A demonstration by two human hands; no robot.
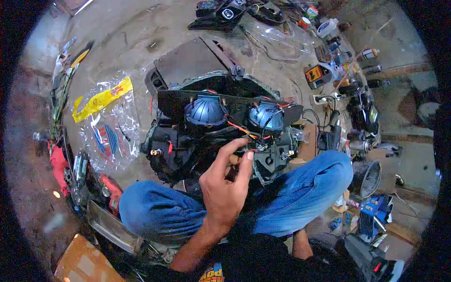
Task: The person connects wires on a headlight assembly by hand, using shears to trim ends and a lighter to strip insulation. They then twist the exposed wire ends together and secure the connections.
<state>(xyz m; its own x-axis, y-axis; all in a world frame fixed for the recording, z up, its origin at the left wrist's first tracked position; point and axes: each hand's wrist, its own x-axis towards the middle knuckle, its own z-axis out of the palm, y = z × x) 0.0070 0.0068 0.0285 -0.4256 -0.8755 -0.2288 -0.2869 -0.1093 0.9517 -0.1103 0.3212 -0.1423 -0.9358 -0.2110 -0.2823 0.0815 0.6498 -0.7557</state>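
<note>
My left hand (225, 181) reaches up from below, over the front edge of a black headlight housing (169, 160). Its thumb and forefinger are drawn together in a pinch, and what lies between the tips is too small to make out. Just beyond the fingertips run red and orange wires (239, 127). Two blue-tinted, ribbed dome-shaped reflectors (206, 112) sit side by side on a dark plate (171, 102) in the housing. A small red connector (170, 147) shows at the left. My right hand is out of view; bare skin (302, 244) appears below the right knee.
Clear plastic bags with a yellow strip (103, 99) lie left, near a red power tool (112, 190). Bottles, including a black one with an orange label (315, 75), line the right side. A metal can (367, 177) stands beside the right knee (336, 174). Cardboard (87, 263) is bottom left.
</note>
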